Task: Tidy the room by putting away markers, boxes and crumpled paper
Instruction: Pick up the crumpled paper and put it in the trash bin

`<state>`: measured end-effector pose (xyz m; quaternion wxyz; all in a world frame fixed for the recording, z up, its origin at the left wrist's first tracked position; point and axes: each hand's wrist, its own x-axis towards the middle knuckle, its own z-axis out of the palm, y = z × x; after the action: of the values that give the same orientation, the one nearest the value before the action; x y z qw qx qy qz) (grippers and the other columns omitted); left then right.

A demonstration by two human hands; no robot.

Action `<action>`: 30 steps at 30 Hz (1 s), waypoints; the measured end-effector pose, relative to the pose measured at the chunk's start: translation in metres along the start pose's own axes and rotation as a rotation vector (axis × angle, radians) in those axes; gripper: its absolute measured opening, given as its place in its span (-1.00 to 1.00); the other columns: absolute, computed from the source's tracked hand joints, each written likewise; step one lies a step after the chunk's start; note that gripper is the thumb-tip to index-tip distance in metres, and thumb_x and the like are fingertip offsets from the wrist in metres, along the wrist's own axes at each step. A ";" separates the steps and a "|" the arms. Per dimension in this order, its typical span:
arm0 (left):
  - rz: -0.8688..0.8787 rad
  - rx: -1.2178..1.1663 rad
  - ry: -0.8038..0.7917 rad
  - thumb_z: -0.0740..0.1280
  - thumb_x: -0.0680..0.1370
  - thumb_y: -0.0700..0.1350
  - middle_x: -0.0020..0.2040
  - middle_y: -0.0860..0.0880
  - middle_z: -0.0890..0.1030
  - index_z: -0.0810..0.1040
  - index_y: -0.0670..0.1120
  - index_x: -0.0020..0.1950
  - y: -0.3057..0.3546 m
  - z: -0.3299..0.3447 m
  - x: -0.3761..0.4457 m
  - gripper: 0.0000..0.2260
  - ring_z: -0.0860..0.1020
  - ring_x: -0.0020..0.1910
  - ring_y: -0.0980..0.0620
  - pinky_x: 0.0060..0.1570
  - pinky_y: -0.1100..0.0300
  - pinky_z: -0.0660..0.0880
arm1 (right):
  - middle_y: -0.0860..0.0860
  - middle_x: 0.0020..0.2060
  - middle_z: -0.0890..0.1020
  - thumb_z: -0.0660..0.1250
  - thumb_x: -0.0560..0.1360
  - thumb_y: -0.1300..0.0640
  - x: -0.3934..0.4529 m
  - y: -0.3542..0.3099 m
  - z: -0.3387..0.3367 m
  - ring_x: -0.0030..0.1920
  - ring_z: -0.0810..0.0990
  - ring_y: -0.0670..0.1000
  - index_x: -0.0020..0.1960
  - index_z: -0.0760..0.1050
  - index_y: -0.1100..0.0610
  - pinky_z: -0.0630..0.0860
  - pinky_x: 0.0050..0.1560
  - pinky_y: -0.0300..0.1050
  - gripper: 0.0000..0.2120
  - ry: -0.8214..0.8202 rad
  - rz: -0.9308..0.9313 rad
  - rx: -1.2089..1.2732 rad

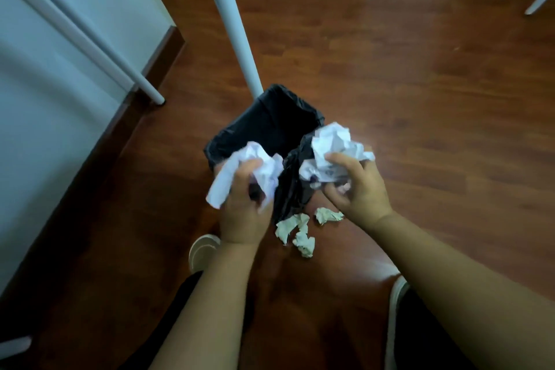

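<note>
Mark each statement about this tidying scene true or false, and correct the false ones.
1. Each hand grips crumpled paper. True: the left hand holds one wad, the right hand another.
2. The bin has a white liner. False: its liner is black.
3. Crumpled scraps lie on the floor beside the bin. True.
4. The bin stands on a table. False: it stands on the wooden floor, by a white leg.
</note>
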<state>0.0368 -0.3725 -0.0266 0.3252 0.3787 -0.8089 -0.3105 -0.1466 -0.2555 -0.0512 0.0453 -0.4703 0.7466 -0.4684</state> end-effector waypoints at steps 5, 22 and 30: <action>-0.105 0.404 -0.253 0.36 0.52 -0.06 0.42 -0.16 0.37 -0.19 0.40 0.51 0.008 -0.017 0.063 -0.14 0.50 0.22 -0.18 0.10 -0.10 0.50 | 0.10 0.32 0.30 0.42 0.42 0.15 0.056 -0.035 0.009 -0.12 0.44 -0.03 0.44 0.22 -0.25 0.44 -0.14 -0.43 -0.29 -0.127 -0.048 0.011; 0.059 0.635 -1.044 0.32 0.49 -0.04 0.44 -0.03 0.28 0.33 0.07 0.43 -0.079 0.089 -0.103 -0.50 0.33 0.36 -0.11 0.29 -0.01 0.31 | 0.10 0.53 0.06 0.32 0.44 -0.02 -0.063 0.124 0.037 0.43 0.16 0.25 0.46 0.22 -0.23 0.27 0.35 0.13 -0.38 -0.797 0.467 -0.634; -0.109 0.760 -1.130 0.45 0.41 0.23 0.61 -0.06 -0.20 -0.05 0.32 0.53 -0.144 0.157 -0.091 -0.13 -0.08 0.56 -0.23 0.43 -0.26 0.09 | 0.00 0.57 -0.04 0.18 0.57 -0.13 -0.070 0.153 0.112 0.46 0.13 0.19 0.41 0.31 -0.29 0.27 0.35 0.20 -0.59 -1.127 0.296 -0.605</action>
<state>0.0223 -0.3330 -0.2544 -0.3188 0.2866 -0.8872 -0.1708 -0.1516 -0.2583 -0.2529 0.3591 -0.5281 0.7641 0.0915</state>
